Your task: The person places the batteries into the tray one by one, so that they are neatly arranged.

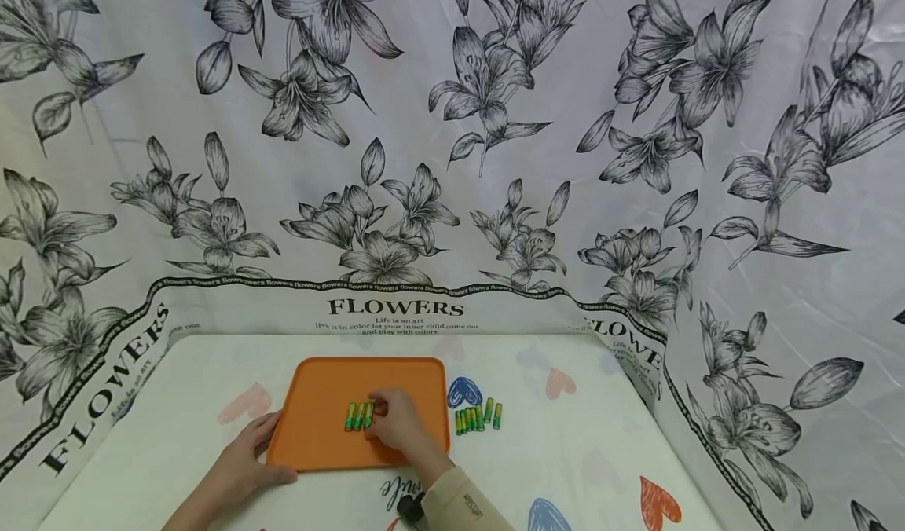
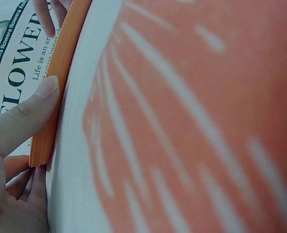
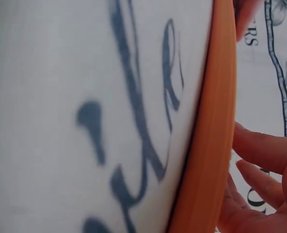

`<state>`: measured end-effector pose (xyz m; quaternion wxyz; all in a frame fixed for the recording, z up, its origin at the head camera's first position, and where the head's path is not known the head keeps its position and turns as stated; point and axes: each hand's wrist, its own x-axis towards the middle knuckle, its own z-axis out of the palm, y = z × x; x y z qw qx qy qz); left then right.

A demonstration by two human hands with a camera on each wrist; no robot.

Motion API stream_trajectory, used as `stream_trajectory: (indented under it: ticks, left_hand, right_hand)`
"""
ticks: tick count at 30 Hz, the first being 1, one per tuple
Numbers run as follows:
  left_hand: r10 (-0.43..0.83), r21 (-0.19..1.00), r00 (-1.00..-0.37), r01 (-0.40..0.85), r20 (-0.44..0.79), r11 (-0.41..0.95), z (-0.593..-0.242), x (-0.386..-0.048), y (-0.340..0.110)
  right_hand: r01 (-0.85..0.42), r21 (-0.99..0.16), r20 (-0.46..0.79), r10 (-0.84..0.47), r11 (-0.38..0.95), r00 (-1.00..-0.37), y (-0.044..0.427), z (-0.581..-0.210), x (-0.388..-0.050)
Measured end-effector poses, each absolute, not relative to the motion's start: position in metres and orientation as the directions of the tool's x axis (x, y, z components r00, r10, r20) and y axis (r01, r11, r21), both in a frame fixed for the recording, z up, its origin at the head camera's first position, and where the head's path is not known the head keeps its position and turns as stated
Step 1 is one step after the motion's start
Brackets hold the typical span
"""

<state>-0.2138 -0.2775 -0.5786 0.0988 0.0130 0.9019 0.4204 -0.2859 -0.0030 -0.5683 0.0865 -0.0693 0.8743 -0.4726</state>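
Note:
An orange tray (image 1: 318, 444) lies on the table, with three green-and-yellow batteries (image 1: 350, 417) upright to my view, side by side near its middle. My right hand (image 1: 399, 421) reaches over the tray and pinches the rightmost battery (image 1: 368, 415) between thumb and fingers. At the tray's near left corner my left hand (image 1: 243, 460) grips the edge. In the left wrist view its thumb (image 2: 43, 94) presses the tray's side while the other fingers bend around the corner. The right wrist view has the right hand (image 3: 264, 179) behind the tray wall, the battery hidden there.
Several more batteries (image 1: 470, 419) lie on the table right of the tray, two of them slightly apart. The white tablecloth (image 1: 580, 452) carries printed hearts and lettering. A floral curtain (image 1: 509, 225) hangs behind and along both sides.

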Motion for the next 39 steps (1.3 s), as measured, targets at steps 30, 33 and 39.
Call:
stream_trajectory:
  ticks: [30,33,39]
  left_hand:
    - [0.106,0.779,-0.985,-0.041,-0.136,0.626,-0.581,-0.213,-0.277]
    - [0.102,0.774,-0.985,-0.044,-0.139,0.632,-0.581,-0.214,-0.277]
    - [0.097,0.768,-0.984,-0.052,-0.147,0.638,-0.581,-0.215,-0.277]
  right_hand:
    - [-0.034,-0.727,0.047,0.000,0.686,-0.999,0.184,-0.550,-0.278]
    - [0.019,-0.710,-0.017,0.010,0.704,-1.000,0.192,-0.554,-0.278]
    - [0.076,-0.684,-0.079,0.030,0.725,-0.996,0.198,-0.564,-0.277]
